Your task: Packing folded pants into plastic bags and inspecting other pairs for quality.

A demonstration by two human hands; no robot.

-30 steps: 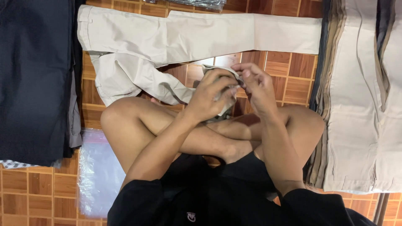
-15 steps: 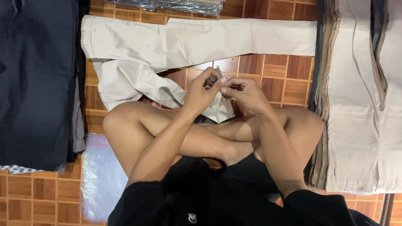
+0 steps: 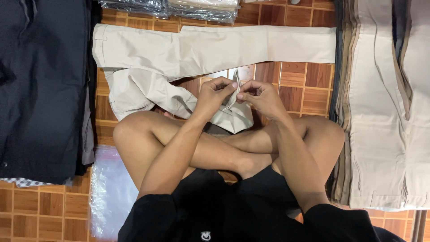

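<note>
Two hands, left hand (image 3: 215, 93) and right hand (image 3: 259, 95), are pinched on the beige trousers' (image 3: 179, 54) hem (image 3: 234, 94); raised higher than a second ago.

Floor (image 3: 309, 80) is brown wood-look squares w/ pale lines. Dark clothes pile (image 3: 42, 85) on one side, tan clothes stack (image 3: 385, 112) on the other. Clear plastic bag (image 3: 109, 192) lies flat. Soft, even light.

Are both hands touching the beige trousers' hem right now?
Touching. The head view shows the left hand and right hand pinching the hem of the beige trousers.
</note>
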